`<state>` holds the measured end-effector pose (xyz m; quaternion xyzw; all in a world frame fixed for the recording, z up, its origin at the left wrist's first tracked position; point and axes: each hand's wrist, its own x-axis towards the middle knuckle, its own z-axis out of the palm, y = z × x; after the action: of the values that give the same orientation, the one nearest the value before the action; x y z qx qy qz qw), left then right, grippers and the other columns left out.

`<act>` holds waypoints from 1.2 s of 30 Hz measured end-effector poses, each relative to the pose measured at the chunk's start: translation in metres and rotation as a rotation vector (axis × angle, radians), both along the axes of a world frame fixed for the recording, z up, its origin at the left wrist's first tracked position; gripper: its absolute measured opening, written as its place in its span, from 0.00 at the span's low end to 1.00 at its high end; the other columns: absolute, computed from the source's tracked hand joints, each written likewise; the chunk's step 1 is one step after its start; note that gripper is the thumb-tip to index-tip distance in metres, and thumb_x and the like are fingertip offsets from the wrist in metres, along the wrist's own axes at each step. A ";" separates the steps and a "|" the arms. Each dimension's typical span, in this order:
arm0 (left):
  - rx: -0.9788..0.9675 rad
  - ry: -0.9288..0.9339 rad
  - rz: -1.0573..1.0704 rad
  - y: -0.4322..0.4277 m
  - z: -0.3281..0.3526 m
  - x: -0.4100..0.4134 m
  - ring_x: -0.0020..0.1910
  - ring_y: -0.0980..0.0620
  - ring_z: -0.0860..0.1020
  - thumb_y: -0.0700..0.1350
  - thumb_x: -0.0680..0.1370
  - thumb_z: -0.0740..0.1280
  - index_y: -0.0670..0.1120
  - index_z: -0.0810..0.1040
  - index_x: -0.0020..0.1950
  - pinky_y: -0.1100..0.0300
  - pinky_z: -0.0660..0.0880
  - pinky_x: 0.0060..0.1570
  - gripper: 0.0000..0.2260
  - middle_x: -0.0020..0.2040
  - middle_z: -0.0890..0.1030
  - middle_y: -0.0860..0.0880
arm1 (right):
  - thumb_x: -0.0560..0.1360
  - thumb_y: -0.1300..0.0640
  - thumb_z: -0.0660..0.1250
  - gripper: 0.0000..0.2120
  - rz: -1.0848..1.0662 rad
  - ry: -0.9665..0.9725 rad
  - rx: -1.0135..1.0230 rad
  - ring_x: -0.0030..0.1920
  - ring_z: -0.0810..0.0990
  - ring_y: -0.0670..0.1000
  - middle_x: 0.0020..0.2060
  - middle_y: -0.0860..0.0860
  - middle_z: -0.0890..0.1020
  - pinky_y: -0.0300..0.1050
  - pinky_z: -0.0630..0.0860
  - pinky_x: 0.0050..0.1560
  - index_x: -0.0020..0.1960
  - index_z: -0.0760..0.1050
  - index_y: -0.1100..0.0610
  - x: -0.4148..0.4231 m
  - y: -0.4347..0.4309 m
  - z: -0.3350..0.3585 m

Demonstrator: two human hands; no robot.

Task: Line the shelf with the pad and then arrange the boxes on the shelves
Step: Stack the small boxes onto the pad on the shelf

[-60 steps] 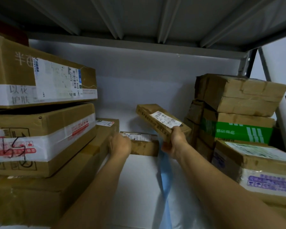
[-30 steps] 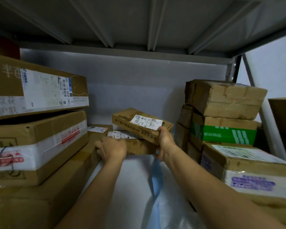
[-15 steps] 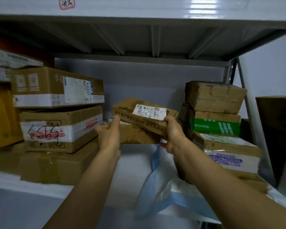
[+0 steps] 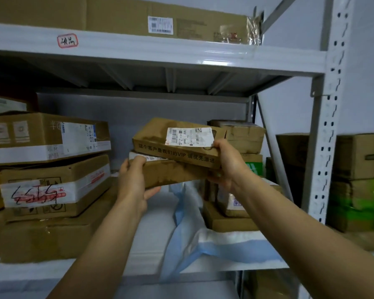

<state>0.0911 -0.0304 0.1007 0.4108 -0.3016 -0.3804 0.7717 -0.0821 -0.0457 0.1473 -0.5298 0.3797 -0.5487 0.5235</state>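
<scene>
Two small cardboard boxes are lifted off the middle shelf (image 4: 41,270), one stacked on the other. The upper box (image 4: 160,145) has a white shipping label and printed text on its side. My right hand (image 4: 227,165) grips its right end. My left hand (image 4: 134,180) holds the left end of the lower box (image 4: 173,174), with fingers under it. A white pad with a blue edge (image 4: 194,240) lies rumpled on the shelf below the boxes, folded up near the middle.
Three cardboard boxes are stacked at the left (image 4: 48,182). Another stack (image 4: 242,134) stands at the right on the pad. A large flat box (image 4: 138,16) lies on the upper shelf. A perforated steel upright (image 4: 330,117) separates a neighbouring bay with more boxes (image 4: 358,182).
Both hands have drawn the two small boxes from the back of the shelf forward and upward, held together. My view has pulled back, showing the upper shelf and the neighbouring bay.
</scene>
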 end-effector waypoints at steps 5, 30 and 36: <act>-0.013 -0.026 -0.124 -0.008 0.015 -0.048 0.47 0.51 0.77 0.49 0.77 0.62 0.53 0.71 0.64 0.55 0.78 0.34 0.15 0.52 0.76 0.47 | 0.78 0.49 0.57 0.11 -0.141 -0.026 0.011 0.52 0.78 0.54 0.47 0.54 0.82 0.52 0.75 0.55 0.50 0.76 0.53 -0.049 0.007 0.013; 0.203 -0.417 0.069 -0.100 -0.003 -0.179 0.54 0.40 0.76 0.69 0.66 0.51 0.54 0.72 0.55 0.41 0.74 0.57 0.27 0.53 0.78 0.44 | 0.79 0.46 0.56 0.18 -0.110 0.134 0.072 0.50 0.79 0.56 0.55 0.59 0.80 0.46 0.77 0.35 0.62 0.73 0.54 -0.201 -0.067 0.008; 0.216 -0.503 0.100 -0.105 -0.013 -0.170 0.55 0.41 0.76 0.74 0.66 0.47 0.52 0.75 0.54 0.42 0.72 0.60 0.34 0.53 0.80 0.44 | 0.80 0.48 0.54 0.15 -0.092 0.096 0.013 0.30 0.76 0.50 0.47 0.58 0.82 0.39 0.72 0.27 0.57 0.73 0.55 -0.196 -0.069 0.017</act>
<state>-0.0791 -0.1356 0.0875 0.5865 -0.4206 -0.2578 0.6424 -0.2783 -0.1143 0.1640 -0.5340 0.4317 -0.5437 0.4825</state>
